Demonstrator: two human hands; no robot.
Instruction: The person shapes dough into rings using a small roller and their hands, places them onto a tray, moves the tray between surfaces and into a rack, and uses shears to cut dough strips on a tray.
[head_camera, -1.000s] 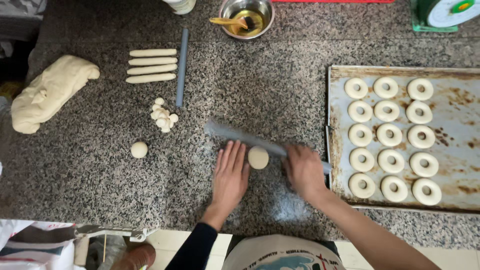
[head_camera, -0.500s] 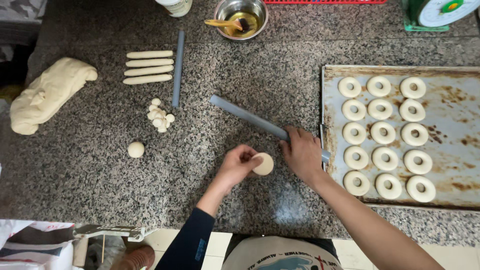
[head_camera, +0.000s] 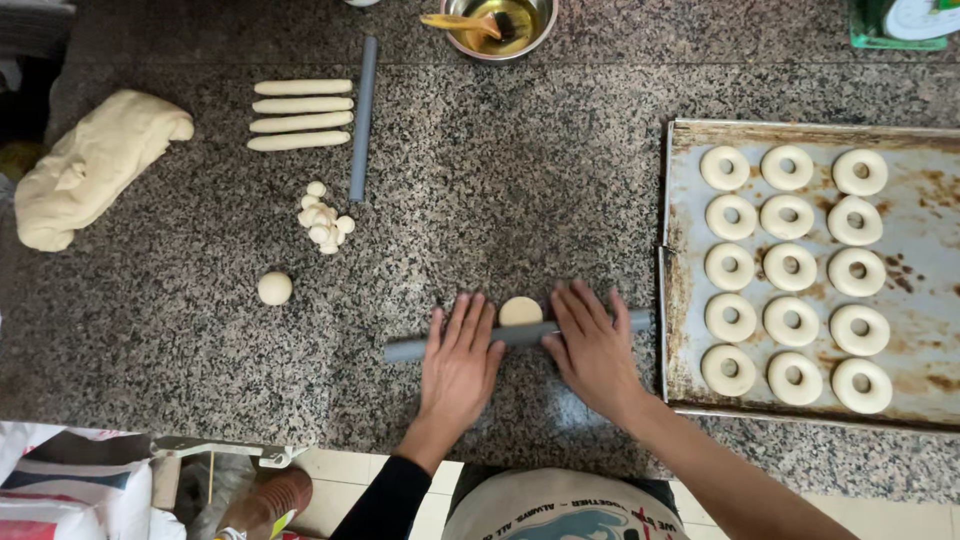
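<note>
Both hands lie flat, fingers spread: left hand and right hand press a grey rolling rod over 1 dough disc at lower centre (soft, probably tacky; lift by its edge). Tray of dough rings sits right.

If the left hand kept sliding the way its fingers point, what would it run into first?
The left hand lies flat on the grey rolling pin, fingers pointing up the counter. Beyond the pin, that line looks like bare granite counter; the dough disc sits just right of it, so probably nothing close.
</note>
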